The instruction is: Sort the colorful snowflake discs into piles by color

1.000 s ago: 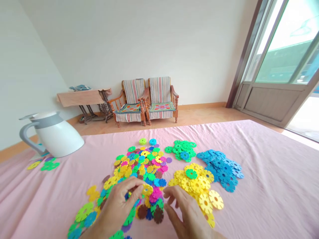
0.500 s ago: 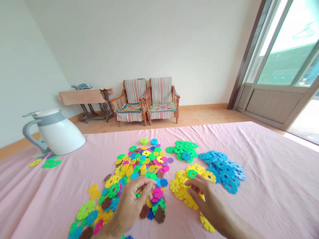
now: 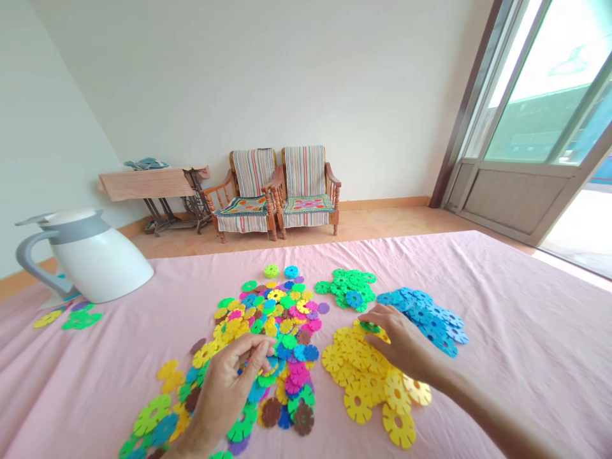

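My right hand [image 3: 389,333] reaches over the heap of yellow flower-shaped discs [image 3: 358,364], thumb and fingers closed around a green disc [image 3: 370,327] on its top. The fingers partly cover that disc. Over the mixed-colour pile of discs [image 3: 287,325] hangs my left hand [image 3: 234,373], its thumb and index finger pinched together. Whatever it may hold is hidden. Beyond the right hand lie a blue heap [image 3: 425,315] and a green heap [image 3: 351,287], the latter with one blue disc [image 3: 354,299] on it.
A white and grey jug [image 3: 95,255] stands at the left on the pink cloth [image 3: 516,357], with a few discs [image 3: 82,319] in front. A lime disc stack [image 3: 271,271] and a blue one [image 3: 291,272] sit behind the mixed pile. Two chairs [image 3: 308,185] stand beyond the table.
My right hand has moved forward onto the green disc on the yellow heap, uncovering more yellow discs. My left hand has shifted left over the mixed pile. The view has turned slightly right.
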`<state>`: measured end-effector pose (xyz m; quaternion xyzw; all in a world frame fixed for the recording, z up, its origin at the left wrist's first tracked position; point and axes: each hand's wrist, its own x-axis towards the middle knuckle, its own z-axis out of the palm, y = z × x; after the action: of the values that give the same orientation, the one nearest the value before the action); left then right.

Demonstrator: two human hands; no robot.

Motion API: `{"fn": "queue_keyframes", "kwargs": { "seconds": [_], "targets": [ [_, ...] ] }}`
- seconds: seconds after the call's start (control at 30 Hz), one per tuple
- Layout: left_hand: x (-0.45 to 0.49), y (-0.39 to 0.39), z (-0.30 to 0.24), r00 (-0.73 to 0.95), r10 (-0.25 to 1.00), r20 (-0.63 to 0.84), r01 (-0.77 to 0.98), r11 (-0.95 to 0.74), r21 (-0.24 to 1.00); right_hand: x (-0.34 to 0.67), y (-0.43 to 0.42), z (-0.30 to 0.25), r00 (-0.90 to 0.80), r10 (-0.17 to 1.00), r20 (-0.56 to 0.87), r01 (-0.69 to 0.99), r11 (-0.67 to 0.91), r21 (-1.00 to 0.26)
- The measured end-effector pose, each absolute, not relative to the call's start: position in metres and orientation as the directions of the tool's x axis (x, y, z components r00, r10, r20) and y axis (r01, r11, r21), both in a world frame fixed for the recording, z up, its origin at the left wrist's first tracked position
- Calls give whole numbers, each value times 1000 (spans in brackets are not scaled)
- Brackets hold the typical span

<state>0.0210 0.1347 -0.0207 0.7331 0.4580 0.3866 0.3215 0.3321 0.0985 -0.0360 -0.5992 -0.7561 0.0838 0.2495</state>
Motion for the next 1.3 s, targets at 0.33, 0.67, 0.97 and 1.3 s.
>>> {"fn": "queue_keyframes", "kwargs": {
  "seconds": [0.33,0.67,0.97,1.3],
  "targets": [
    [19,135,-25,305,918,254,446,-374,813,341,133,-29,-6,940,340,896,156,-416],
    [25,132,-24,317,912,260,462,-388,798,354,186,-48,137,919,370,848,85,-523],
    [25,132,-27,310,911,272,458,-394,797,338,168,-62,75,920,385,877,123,-464],
    [24,131,-28,324,886,331,498,-457,737,357,148,-49,159,926,343,802,81,-591]
  ]
}}
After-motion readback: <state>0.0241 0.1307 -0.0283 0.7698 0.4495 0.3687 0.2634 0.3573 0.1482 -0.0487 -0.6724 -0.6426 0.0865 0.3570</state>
